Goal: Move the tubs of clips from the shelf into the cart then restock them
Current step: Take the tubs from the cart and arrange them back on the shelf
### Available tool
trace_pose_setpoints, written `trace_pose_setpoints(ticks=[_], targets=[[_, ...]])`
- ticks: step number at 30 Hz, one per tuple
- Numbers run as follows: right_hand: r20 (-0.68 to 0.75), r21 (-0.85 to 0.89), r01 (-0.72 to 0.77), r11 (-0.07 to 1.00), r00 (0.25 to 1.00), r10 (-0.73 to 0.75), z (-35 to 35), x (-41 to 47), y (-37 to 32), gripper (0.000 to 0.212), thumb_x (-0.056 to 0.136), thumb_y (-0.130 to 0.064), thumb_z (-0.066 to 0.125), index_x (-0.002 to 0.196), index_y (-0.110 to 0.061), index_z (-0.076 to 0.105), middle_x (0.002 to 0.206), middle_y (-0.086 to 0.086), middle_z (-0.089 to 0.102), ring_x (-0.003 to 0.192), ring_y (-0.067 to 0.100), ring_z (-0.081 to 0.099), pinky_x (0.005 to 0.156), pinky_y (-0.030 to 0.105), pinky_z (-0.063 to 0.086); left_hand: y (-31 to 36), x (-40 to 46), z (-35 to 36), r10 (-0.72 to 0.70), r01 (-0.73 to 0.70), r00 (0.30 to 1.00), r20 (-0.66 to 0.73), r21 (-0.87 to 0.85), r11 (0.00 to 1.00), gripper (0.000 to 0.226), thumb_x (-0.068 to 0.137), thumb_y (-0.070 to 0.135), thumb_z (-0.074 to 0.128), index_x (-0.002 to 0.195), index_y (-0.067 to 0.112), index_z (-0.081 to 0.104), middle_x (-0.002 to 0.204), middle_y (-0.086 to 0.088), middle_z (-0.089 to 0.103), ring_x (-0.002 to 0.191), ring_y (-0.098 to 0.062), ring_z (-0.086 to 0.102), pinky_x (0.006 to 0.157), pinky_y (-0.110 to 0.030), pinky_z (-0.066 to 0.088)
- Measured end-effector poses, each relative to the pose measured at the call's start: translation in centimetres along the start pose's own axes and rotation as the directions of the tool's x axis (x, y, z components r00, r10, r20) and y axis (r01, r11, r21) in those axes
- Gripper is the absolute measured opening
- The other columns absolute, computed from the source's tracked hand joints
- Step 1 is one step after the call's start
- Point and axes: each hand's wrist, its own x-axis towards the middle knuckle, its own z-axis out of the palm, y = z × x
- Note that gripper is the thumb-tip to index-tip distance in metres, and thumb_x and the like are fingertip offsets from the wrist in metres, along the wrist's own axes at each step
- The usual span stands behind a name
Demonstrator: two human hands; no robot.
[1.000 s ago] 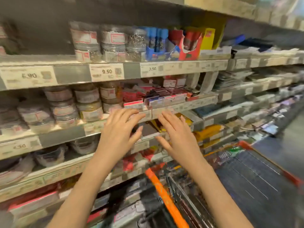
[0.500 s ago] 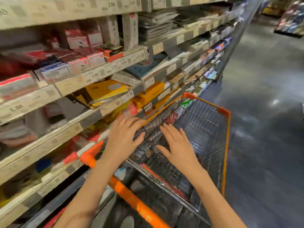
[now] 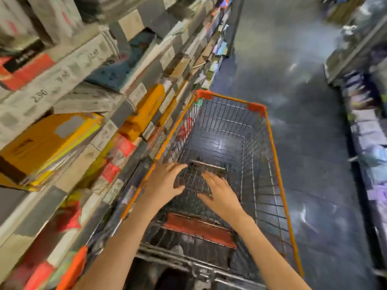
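Head view, swung down over the aisle, shows us the shelving (image 3: 88,65) along the left, where we make out blurred price strips, yellow boxes (image 3: 46,143) and red packs, but no tubs of clips; they lie outside this view, so we cannot say how they look or how many remain. Moving rightward, our left hand (image 3: 165,183) hovers over the near left part of the cart (image 3: 274,155), just inside its orange left rim, fingers spread and loosely arched, holding nothing. Beside it, a little apart, our right hand (image 3: 219,193) hangs over the folded wire flap near the cart's handle end, fingers likewise spread and empty. The wire basket beyond them seems bare as far as the blur lets us judge; only the dark floor (image 3: 303,80) shows through the mesh. We judge we are early in the loading step, with both hands free and nothing yet dropped in. The next move calls for turning back to the shelf on the left, finding the tubs, and gripping one or a stack with both hands before lowering it into the basket.
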Motion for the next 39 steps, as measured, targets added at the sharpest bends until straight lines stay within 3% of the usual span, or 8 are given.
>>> trace_pose_setpoints(ticks=[4,11,17,21,27,30,34,39], targets=[[0.052,0.014,-0.052,0.999,0.997,0.051,2.8,2.8,1.0,0.067,0.095,-0.043,0.047,0.150,-0.020,0.016,0.157,-0.001,0.016,0.144,0.016,0.016,0.117,0.035,0.009,-1.8,3.0,3.2,-0.010,0.020,0.996,0.084,-0.122,0.992,0.072,0.084,0.032,0.066,0.145,0.028,0.028,0.144,0.005,0.039,0.130,-0.016,0.039,0.104,-0.030,0.035],[0.154,0.061,-0.112,0.992,0.983,0.102,6.8,7.0,3.5,0.070,0.093,-0.039,0.052,0.149,-0.017,0.018,0.156,0.002,0.020,0.142,0.018,0.020,0.117,0.039,0.017,-4.2,6.4,10.6,-0.126,0.193,0.970,0.210,-0.336,0.922,0.077,0.080,0.029,0.072,0.144,0.017,0.032,0.144,-0.004,0.041,0.130,-0.019,0.041,0.107,-0.033,0.036],[0.232,0.081,-0.120,0.989,0.968,0.099,11.9,11.3,6.7,0.067,0.092,-0.034,0.055,0.148,-0.013,0.024,0.154,0.007,0.026,0.140,0.022,0.025,0.116,0.038,0.020,-7.2,8.2,17.0,-0.300,0.379,0.919,0.258,-0.355,0.855,0.081,0.076,0.032,0.075,0.144,0.021,0.033,0.142,-0.004,0.042,0.130,-0.022,0.038,0.106,-0.043,0.035],[0.299,0.131,-0.166,0.977,0.947,0.120,16.7,14.0,8.6,0.067,0.092,-0.030,0.058,0.147,-0.011,0.025,0.152,0.010,0.028,0.139,0.024,0.028,0.113,0.036,0.024,-9.3,9.1,21.7,-0.458,0.521,0.853,0.252,-0.345,0.781,0.077,0.075,0.030,0.075,0.140,0.020,0.037,0.136,-0.005,0.046,0.125,-0.024,0.040,0.100,-0.039,0.038],[0.374,0.180,-0.197,0.964,0.920,0.118,23.0,17.2,11.0,0.066,0.093,-0.023,0.056,0.148,-0.010,0.022,0.153,0.009,0.025,0.138,0.023,0.029,0.109,0.034,0.029,-12.4,10.0,28.7,-0.532,0.593,0.804,0.264,-0.404,0.697,0.083,0.071,0.030,0.079,0.140,0.012,0.036,0.137,-0.013,0.044,0.126,-0.031,0.041,0.101,-0.047,0.038],[0.359,0.163,-0.166,0.973,0.928,0.098,25.9,19.3,11.5,0.069,0.089,-0.018,0.061,0.147,-0.011,0.024,0.147,0.011,0.035,0.134,0.027,0.035,0.105,0.038,0.037,-13.5,10.4,31.1,-0.567,0.626,0.777,0.272,-0.419,0.657,0.087,0.070,0.026,0.080,0.141,0.005,0.035,0.139,-0.019,0.040,0.129,-0.033,0.038,0.105,-0.048,0.034],[0.314,0.164,-0.119,0.979,0.947,0.063,28.8,22.3,11.6,0.077,0.082,-0.008,0.066,0.147,-0.008,0.023,0.147,0.014,0.034,0.129,0.031,0.040,0.097,0.044,0.045,-14.3,10.5,32.6,-0.549,0.609,0.793,0.264,-0.351,0.711,0.083,0.078,0.022,0.073,0.145,0.005,0.027,0.147,-0.020,0.027,0.135,-0.033,0.028,0.109,-0.047,0.028],[0.195,0.220,-0.083,0.972,0.980,0.040,30.4,23.9,11.7,0.077,0.078,-0.008,0.071,0.144,-0.009,0.031,0.141,0.010,0.042,0.127,0.025,0.043,0.101,0.040,0.044,-15.0,10.8,33.6,-0.566,0.596,0.803,0.189,-0.240,0.766,0.069,0.084,0.013,0.066,0.144,0.012,0.030,0.144,-0.009,0.035,0.130,-0.029,0.034,0.103,-0.039,0.034]])
